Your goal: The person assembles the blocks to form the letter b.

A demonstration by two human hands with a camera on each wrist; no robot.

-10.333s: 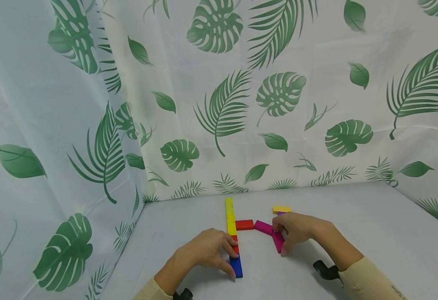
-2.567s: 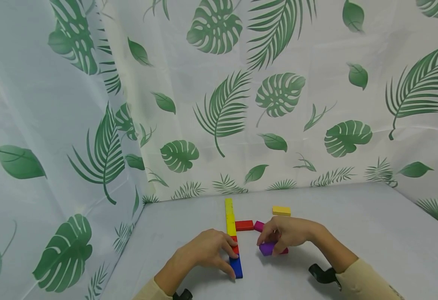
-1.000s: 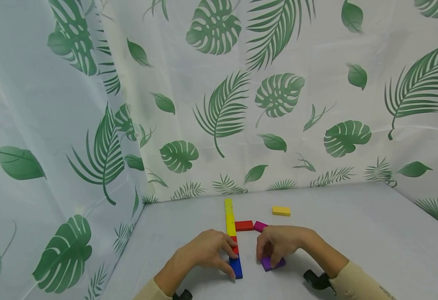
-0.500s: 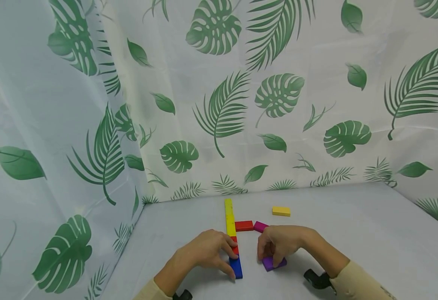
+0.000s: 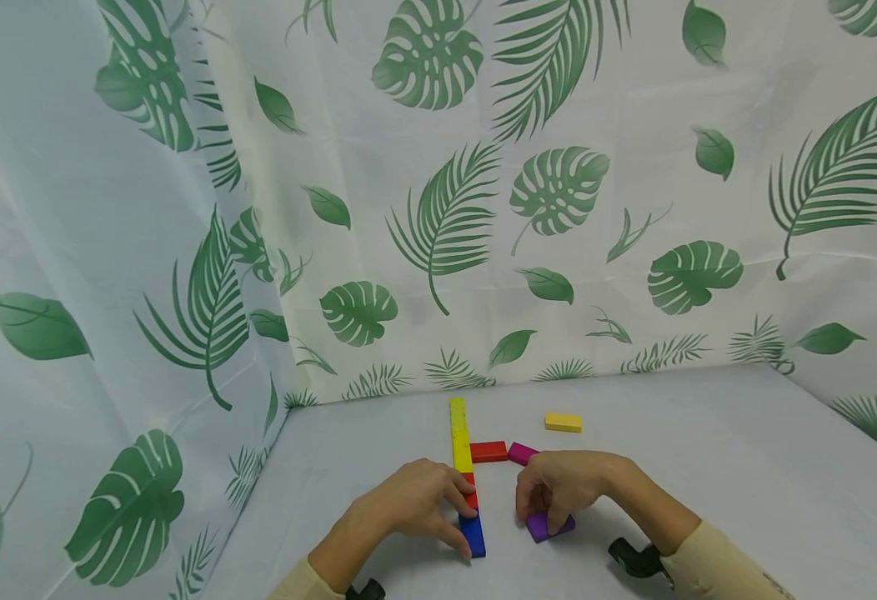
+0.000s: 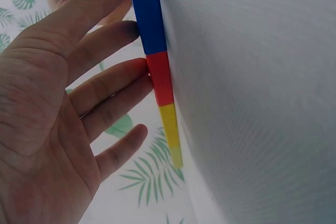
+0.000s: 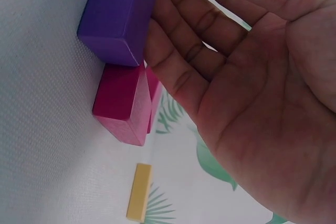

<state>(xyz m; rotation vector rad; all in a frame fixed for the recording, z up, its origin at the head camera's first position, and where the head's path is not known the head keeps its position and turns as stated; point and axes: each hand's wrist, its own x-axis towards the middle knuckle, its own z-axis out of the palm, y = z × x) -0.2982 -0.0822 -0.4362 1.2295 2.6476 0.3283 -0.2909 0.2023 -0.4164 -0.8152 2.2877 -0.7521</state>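
A straight column of flat blocks runs away from me in the head view: blue (image 5: 473, 537) nearest, then red (image 5: 469, 478), then yellow (image 5: 460, 433). My left hand (image 5: 412, 500) rests at its near end, thumb by the blue block and other fingertips touching the blue and red ones. To the right, my right hand (image 5: 568, 483) pinches a purple block (image 5: 538, 530) low at the table. In the right wrist view the purple block meets the end of a magenta block (image 7: 116, 95), hidden behind the hand in the head view.
A red block (image 5: 488, 452) extends rightward from the column, and another magenta block (image 5: 521, 452) slants on from its end. Farther back lies a separate yellow-orange block (image 5: 563, 422). Leaf-printed curtains (image 5: 438, 325) stand behind and to the left of the white table (image 5: 709, 467).
My right hand has left the magenta blocks, taken the purple block from beside the yellow-orange one and brought it nearer me. Over the last second it barely shifts. The left hand stays put.
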